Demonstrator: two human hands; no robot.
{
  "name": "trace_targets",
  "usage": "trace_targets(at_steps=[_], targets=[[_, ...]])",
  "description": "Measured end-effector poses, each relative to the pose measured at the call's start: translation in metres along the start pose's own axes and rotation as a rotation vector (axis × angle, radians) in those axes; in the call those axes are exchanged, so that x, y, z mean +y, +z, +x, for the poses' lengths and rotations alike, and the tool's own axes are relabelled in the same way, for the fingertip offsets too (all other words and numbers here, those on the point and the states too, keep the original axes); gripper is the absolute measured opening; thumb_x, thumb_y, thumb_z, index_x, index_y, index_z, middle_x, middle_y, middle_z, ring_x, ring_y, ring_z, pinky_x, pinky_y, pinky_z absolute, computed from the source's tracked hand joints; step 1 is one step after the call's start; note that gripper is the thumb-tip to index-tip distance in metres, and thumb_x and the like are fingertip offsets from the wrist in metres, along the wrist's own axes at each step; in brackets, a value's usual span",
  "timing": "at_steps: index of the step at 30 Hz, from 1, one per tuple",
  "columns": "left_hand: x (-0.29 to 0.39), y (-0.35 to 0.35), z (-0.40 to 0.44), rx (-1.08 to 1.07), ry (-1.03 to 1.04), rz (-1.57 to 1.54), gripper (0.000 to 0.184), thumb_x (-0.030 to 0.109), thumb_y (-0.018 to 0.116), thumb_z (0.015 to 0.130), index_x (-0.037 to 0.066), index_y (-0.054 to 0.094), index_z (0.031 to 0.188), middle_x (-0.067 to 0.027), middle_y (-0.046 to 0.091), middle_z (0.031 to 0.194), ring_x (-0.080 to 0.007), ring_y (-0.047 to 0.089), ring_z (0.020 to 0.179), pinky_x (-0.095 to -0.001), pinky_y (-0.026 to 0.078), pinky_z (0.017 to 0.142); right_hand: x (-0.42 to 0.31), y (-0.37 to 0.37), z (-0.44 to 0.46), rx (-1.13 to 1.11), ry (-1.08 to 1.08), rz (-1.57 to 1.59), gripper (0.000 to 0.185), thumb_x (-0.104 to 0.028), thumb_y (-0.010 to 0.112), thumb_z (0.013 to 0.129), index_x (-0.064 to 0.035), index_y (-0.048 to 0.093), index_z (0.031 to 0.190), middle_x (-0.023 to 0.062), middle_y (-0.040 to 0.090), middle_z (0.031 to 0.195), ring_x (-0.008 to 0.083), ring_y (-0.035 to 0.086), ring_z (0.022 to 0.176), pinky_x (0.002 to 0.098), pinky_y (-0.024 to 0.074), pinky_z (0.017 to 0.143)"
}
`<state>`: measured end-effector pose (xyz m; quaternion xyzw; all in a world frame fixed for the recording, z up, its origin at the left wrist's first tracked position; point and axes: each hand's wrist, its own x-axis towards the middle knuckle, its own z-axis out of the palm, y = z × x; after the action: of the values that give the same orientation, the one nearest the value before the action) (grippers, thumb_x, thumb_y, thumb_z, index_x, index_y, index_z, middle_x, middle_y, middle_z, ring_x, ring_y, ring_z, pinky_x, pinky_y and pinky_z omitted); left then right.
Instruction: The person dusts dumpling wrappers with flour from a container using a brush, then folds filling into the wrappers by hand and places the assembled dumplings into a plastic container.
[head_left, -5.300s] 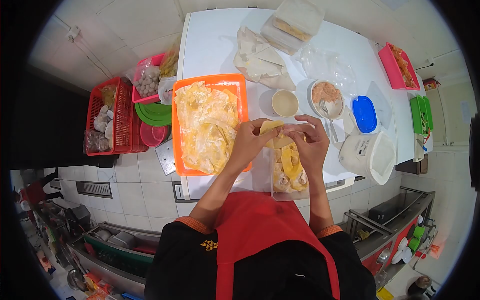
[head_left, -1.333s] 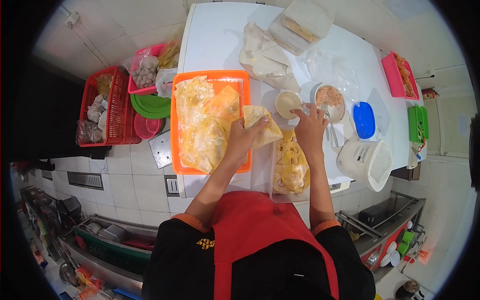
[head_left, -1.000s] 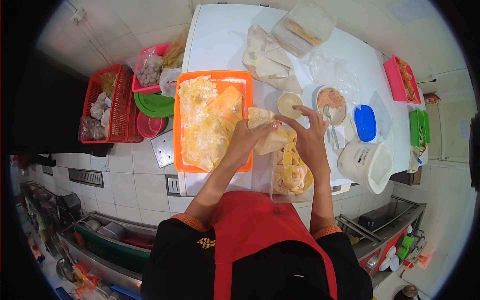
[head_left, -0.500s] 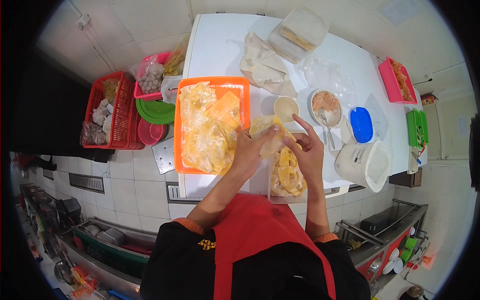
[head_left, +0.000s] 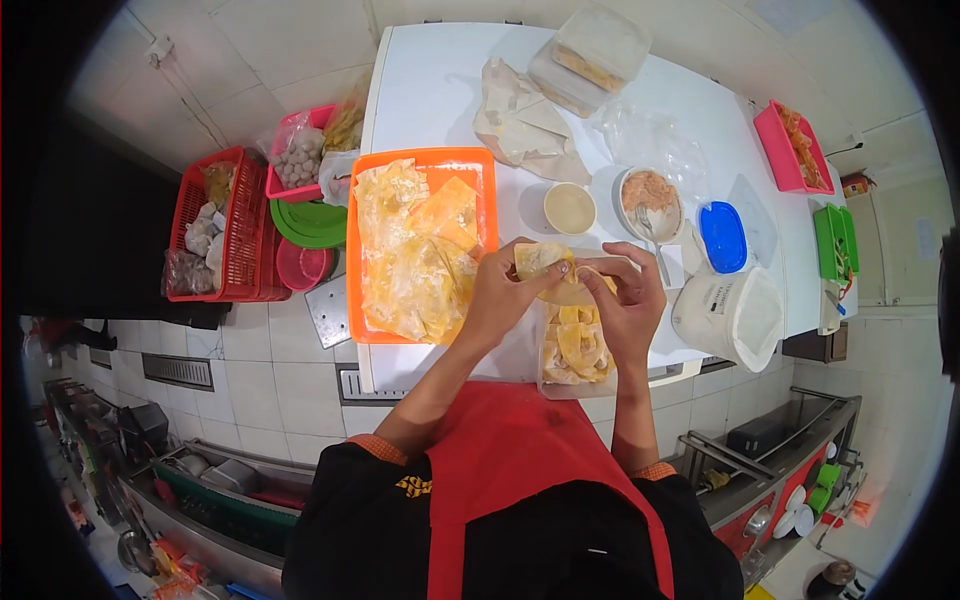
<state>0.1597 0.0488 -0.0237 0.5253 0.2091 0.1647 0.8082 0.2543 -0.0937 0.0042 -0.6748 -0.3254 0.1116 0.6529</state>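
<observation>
A yellow dumpling wrapper (head_left: 541,258) is held up over the table between my two hands. My left hand (head_left: 503,288) pinches its left side, thumb on top. My right hand (head_left: 632,300) has its fingers closed at the wrapper's right edge, partly hiding it. Below them, a clear container (head_left: 578,391) holds folded yellow dumplings (head_left: 580,345). An orange tray (head_left: 487,190) left of my hands carries floury stacked wrappers (head_left: 415,290). Just beyond the hands stand a small cup (head_left: 570,209) and a bowl (head_left: 675,228) of minced filling (head_left: 650,192) with a fork (head_left: 652,235) in it.
On the right stand a white tub (head_left: 715,322) and a blue lid (head_left: 722,237). Crumpled paper (head_left: 525,120) and stacked clear boxes (head_left: 597,60) lie at the back of the white table (head_left: 435,80). Red baskets (head_left: 243,215) stand beyond its left edge.
The wrapper has been folded over and sits higher in my fingers. My right hand has turned, its fingers now curled in toward the wrapper's edge.
</observation>
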Motion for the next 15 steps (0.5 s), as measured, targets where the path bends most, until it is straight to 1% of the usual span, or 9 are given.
trace_targets(at_steps=[1, 2, 3, 4, 6, 9, 11, 13, 15], targets=[[0.005, -0.002, 0.000, 0.022, 0.065, 0.226, 0.019, 0.011, 0.078, 0.088, -0.002, 0.071, 0.100, -0.0047, 0.075, 0.091, -0.0098, 0.069, 0.081, -0.0259, 0.055, 0.074, 0.001, 0.001, 0.002, -0.001, 0.002, 0.001, 0.045, 0.003, 0.074, 0.090, -0.0007, 0.053, 0.129, 0.0155, 0.076, 0.100, 0.0186, 0.072, 0.098, 0.0304, 0.0560, 0.087], [0.002, -0.005, 0.001, 0.023, 0.063, 0.226, 0.019, 0.011, 0.078, 0.088, -0.002, 0.071, 0.100, -0.0047, 0.075, 0.091, -0.0098, 0.069, 0.081, -0.0259, 0.055, 0.074, 0.002, 0.001, 0.003, -0.012, 0.021, 0.013, 0.057, 0.002, 0.076, 0.088, -0.0028, 0.047, 0.137, 0.0149, 0.075, 0.098, 0.0183, 0.071, 0.096, 0.0305, 0.0562, 0.087], [-0.001, -0.008, 0.003, 0.025, 0.145, 0.377, 0.022, 0.012, 0.080, 0.087, -0.002, 0.071, 0.101, -0.0055, 0.075, 0.090, -0.0094, 0.069, 0.080, -0.0255, 0.055, 0.072, 0.002, 0.001, 0.005, -0.022, 0.039, 0.025, 0.068, 0.002, 0.077, 0.087, -0.0049, 0.040, 0.144, 0.0143, 0.075, 0.096, 0.0181, 0.071, 0.093, 0.0307, 0.0564, 0.087], [-0.002, -0.010, 0.005, 0.025, 0.228, 0.528, 0.025, 0.012, 0.081, 0.086, -0.003, 0.070, 0.103, -0.0062, 0.075, 0.090, -0.0090, 0.069, 0.079, -0.0251, 0.055, 0.070, 0.000, 0.000, 0.009, -0.022, 0.040, 0.025, 0.068, 0.002, 0.077, 0.087, -0.0049, 0.040, 0.144, 0.0143, 0.075, 0.096, 0.0181, 0.071, 0.093, 0.0307, 0.0564, 0.087], [0.007, -0.010, 0.003, 0.024, 0.172, 0.511, 0.026, 0.011, 0.082, 0.085, -0.003, 0.070, 0.103, -0.0065, 0.075, 0.089, -0.0088, 0.069, 0.079, -0.0250, 0.055, 0.070, -0.008, -0.001, 0.016, -0.128, 0.325, 0.111, 0.085, 0.000, 0.079, 0.086, -0.0086, 0.028, 0.153, 0.0122, 0.074, 0.094, 0.0158, 0.070, 0.089, 0.0297, 0.0560, 0.085], [0.011, -0.015, 0.005, -0.017, 0.076, 0.482, 0.027, 0.011, 0.083, 0.083, -0.003, 0.070, 0.103, -0.0062, 0.074, 0.090, -0.0090, 0.069, 0.080, -0.0249, 0.055, 0.071, 0.000, -0.007, 0.017, -0.222, 0.407, 0.141, 0.087, -0.001, 0.080, 0.085, -0.0095, 0.028, 0.155, 0.0091, 0.072, 0.092, 0.0140, 0.068, 0.088, 0.0279, 0.0545, 0.081], [0.011, -0.019, 0.003, -0.056, 0.030, 0.468, 0.028, 0.011, 0.084, 0.083, -0.002, 0.070, 0.103, -0.0057, 0.074, 0.091, -0.0095, 0.069, 0.080, -0.0249, 0.055, 0.072, 0.009, -0.010, 0.016, -0.231, 0.415, 0.191, 0.084, 0.000, 0.080, 0.085, -0.0094, 0.031, 0.153, 0.0073, 0.070, 0.090, 0.0135, 0.068, 0.086, 0.0272, 0.0535, 0.079], [0.012, -0.021, 0.002, -0.129, -0.073, 0.210, 0.033, 0.011, 0.085, 0.081, -0.001, 0.069, 0.108, -0.0054, 0.074, 0.098, -0.0117, 0.069, 0.091, -0.0279, 0.055, 0.081, 0.019, -0.010, 0.014, -0.236, 0.421, 0.240, 0.080, 0.000, 0.080, 0.085, -0.0094, 0.035, 0.151, 0.0055, 0.068, 0.088, 0.0129, 0.067, 0.085, 0.0264, 0.0524, 0.077], [0.013, -0.020, -0.001, -0.145, -0.059, 0.150, 0.040, 0.012, 0.086, 0.081, 0.000, 0.067, 0.114, -0.0074, 0.073, 0.102, -0.0143, 0.069, 0.094, -0.0288, 0.055, 0.082, 0.030, -0.007, 0.011, -0.163, 0.518, 0.387, 0.072, 0.001, 0.079, 0.085, -0.0103, 0.040, 0.146, 0.0026, 0.065, 0.085, 0.0126, 0.066, 0.083, 0.0263, 0.0513, 0.075]])
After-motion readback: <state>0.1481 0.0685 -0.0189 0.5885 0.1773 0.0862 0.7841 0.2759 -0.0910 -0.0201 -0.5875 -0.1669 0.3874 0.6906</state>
